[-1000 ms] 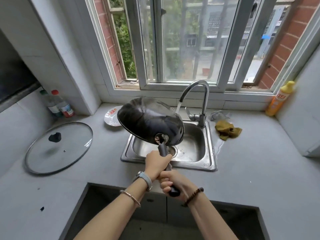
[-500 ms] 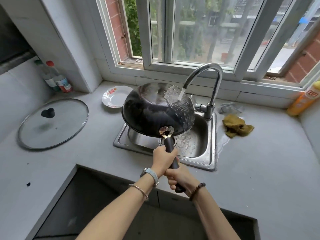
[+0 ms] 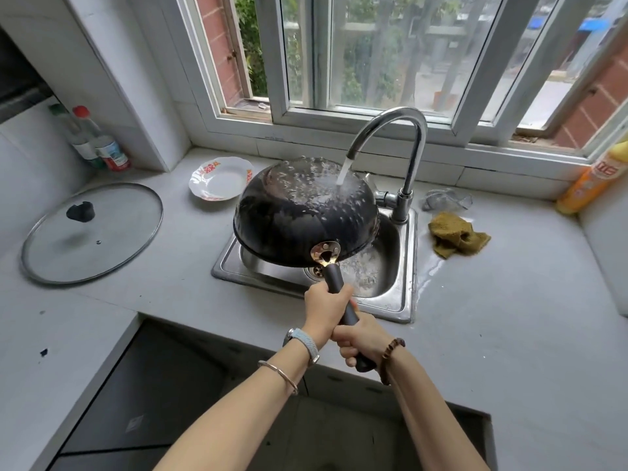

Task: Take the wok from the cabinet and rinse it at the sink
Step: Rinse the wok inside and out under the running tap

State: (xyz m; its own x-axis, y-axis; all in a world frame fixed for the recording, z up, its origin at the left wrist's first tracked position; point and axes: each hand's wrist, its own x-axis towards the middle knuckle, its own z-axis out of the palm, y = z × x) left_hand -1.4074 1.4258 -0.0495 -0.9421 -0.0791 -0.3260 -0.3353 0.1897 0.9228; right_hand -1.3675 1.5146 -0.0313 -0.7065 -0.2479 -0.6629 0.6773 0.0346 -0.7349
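Note:
The black wok [image 3: 299, 219] hangs bottom-up over the steel sink [image 3: 406, 273], its rim tilted down to the right. Water from the chrome faucet [image 3: 404, 141] strikes the wok's outer bottom and splashes off into the basin. My left hand [image 3: 324, 305] grips the dark handle close to the wok. Just behind it, my right hand [image 3: 362, 338] grips the handle's end. The wok's inside faces down and is hidden.
A glass lid [image 3: 91, 232] lies on the counter at left, a white dish [image 3: 219, 178] beside the sink. Two bottles [image 3: 102, 144] stand in the left corner. A yellow-brown cloth [image 3: 455, 234], a steel scrubber [image 3: 445, 198] and an orange bottle [image 3: 591, 178] sit right of the sink. A dark recess [image 3: 170, 385] opens below.
The wok moved back under the running water, and the stream now hits the middle of its upturned bottom. Both hands kept their grip on the handle.

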